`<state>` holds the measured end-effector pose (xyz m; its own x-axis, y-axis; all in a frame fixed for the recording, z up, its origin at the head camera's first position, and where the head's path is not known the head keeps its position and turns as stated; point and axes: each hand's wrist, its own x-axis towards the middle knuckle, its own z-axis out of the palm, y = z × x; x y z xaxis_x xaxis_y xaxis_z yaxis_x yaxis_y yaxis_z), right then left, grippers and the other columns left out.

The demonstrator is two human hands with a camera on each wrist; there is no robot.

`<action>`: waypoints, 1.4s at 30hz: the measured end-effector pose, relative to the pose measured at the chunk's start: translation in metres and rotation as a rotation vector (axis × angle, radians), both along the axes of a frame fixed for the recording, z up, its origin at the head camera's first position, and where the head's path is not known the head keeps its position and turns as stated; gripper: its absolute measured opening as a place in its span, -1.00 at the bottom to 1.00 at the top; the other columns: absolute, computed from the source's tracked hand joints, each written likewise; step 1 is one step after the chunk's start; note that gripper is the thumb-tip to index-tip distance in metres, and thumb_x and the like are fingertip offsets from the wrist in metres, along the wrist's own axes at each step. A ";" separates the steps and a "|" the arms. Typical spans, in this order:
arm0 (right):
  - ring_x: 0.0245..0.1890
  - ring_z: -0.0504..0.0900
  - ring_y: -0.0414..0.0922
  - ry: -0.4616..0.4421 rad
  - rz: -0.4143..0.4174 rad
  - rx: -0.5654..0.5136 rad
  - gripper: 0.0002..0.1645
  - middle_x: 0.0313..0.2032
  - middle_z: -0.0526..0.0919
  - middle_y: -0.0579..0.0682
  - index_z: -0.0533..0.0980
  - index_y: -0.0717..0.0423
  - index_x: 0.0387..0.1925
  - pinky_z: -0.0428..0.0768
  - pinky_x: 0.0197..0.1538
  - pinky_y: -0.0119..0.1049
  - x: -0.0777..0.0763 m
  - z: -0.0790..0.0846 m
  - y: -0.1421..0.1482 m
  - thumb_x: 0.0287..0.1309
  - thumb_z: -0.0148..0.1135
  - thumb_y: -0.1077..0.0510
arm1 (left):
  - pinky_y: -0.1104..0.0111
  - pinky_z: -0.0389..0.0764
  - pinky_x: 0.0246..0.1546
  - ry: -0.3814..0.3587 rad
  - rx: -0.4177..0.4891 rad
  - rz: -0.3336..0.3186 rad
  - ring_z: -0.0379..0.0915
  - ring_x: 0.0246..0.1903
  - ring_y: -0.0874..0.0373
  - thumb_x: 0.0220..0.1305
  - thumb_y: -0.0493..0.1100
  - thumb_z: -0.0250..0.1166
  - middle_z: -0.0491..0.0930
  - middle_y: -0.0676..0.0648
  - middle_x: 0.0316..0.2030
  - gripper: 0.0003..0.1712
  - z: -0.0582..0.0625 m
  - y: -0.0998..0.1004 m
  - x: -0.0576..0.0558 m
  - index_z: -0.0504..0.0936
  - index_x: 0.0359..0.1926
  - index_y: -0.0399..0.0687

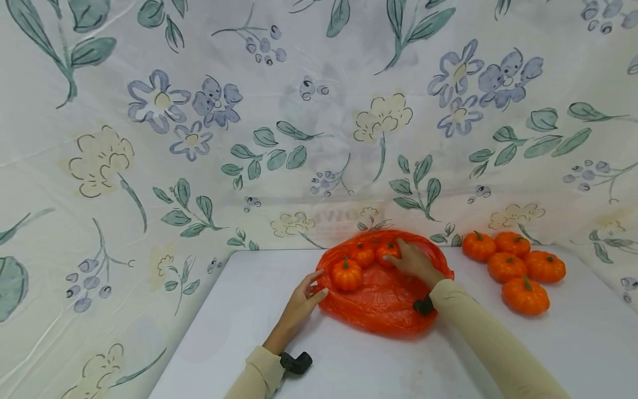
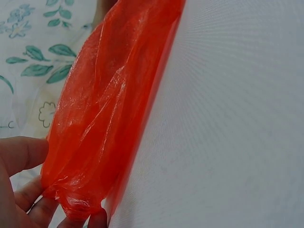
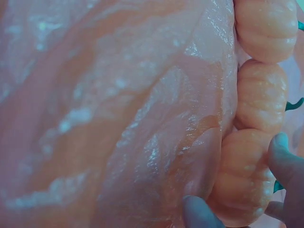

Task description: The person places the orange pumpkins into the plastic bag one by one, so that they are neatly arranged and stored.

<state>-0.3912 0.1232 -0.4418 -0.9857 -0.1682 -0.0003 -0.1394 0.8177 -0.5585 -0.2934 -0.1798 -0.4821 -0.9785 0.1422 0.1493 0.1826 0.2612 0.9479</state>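
An orange-red plastic bag lies spread open on the white table, with three small orange pumpkins inside along its far and left side. My left hand holds the bag's left edge; in the left wrist view its fingers are hooked at the gathered plastic. Inside the bag my right hand grips the rightmost pumpkin, thumb and fingers on either side of it. Beside that one sit the middle pumpkin and the front-left pumpkin, in a row in the right wrist view.
Several more orange pumpkins stand grouped on the table to the right of the bag. A floral cloth hangs behind the white table. Each wrist wears a black camera mount.
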 end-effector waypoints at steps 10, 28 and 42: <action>0.32 0.38 0.32 0.013 0.024 0.002 -0.06 0.36 0.34 0.38 0.16 0.33 0.42 0.40 0.34 0.25 0.000 0.008 0.008 0.26 0.31 -0.12 | 0.13 0.56 0.20 0.005 -0.008 -0.002 0.44 0.17 -0.05 0.39 -0.12 0.26 0.36 -0.13 0.40 -0.38 0.004 0.002 0.002 0.35 0.43 -0.02; 0.09 0.60 0.16 0.073 0.065 -0.078 -0.36 0.14 0.60 0.24 0.42 0.26 0.24 0.62 0.15 0.07 0.029 0.053 0.029 0.28 0.32 -0.02 | 0.10 0.53 0.25 0.002 -0.031 0.009 0.44 0.19 -0.08 0.40 -0.12 0.24 0.34 -0.14 0.42 -0.38 0.000 0.003 -0.004 0.34 0.43 0.00; 0.33 0.39 0.34 0.089 0.057 -0.129 -0.11 0.34 0.42 0.33 0.29 0.18 0.41 0.63 0.10 0.16 0.066 0.075 0.087 0.21 0.34 -0.18 | 0.13 0.57 0.21 -0.005 -0.024 0.000 0.45 0.18 -0.07 0.40 -0.11 0.24 0.34 -0.15 0.41 -0.38 0.002 0.002 -0.003 0.34 0.43 -0.03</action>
